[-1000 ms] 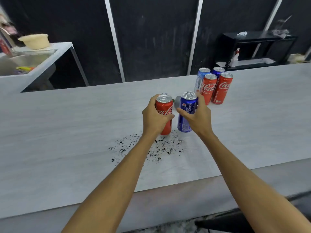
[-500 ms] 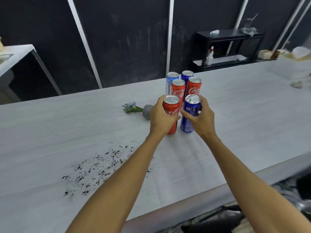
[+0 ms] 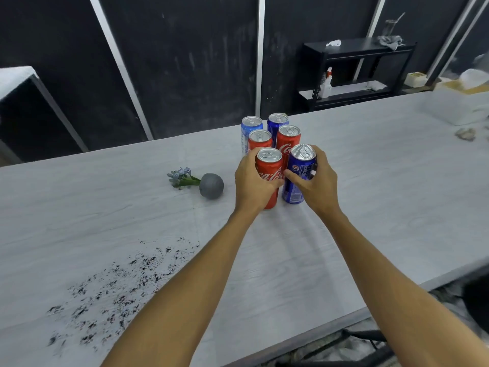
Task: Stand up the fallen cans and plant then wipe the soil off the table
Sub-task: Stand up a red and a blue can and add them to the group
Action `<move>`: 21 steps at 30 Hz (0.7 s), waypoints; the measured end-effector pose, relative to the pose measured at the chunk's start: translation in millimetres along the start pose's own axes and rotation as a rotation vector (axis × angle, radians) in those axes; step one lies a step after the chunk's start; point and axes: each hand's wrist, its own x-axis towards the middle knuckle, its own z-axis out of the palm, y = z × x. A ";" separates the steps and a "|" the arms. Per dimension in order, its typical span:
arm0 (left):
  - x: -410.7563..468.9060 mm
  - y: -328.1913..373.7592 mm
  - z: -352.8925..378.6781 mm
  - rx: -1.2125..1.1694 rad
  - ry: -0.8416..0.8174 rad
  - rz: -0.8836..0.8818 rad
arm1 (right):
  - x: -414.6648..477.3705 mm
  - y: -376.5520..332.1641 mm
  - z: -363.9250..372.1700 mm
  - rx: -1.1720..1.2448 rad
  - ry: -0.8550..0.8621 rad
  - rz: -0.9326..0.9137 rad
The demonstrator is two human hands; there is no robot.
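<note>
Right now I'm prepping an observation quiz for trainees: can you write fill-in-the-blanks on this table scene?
1. The left hand grips a Coke can coloured ___.
2. The right hand grips a Pepsi can coloured ___.
3. The plant lies on its ___.
4. In all, ___ cans are in view.
Missing: red; blue; side; six.
</note>
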 end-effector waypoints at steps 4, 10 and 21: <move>6.4 -1.6 9.4 0.008 0.016 -0.017 | 10.2 6.9 2.0 -0.007 -0.022 0.014; 8.4 -5.8 14.6 0.015 0.023 -0.014 | 17.5 13.9 5.3 -0.003 -0.031 0.018; 6.8 -11.1 17.0 -0.002 0.017 0.004 | 21.1 16.0 7.4 -0.031 -0.049 0.023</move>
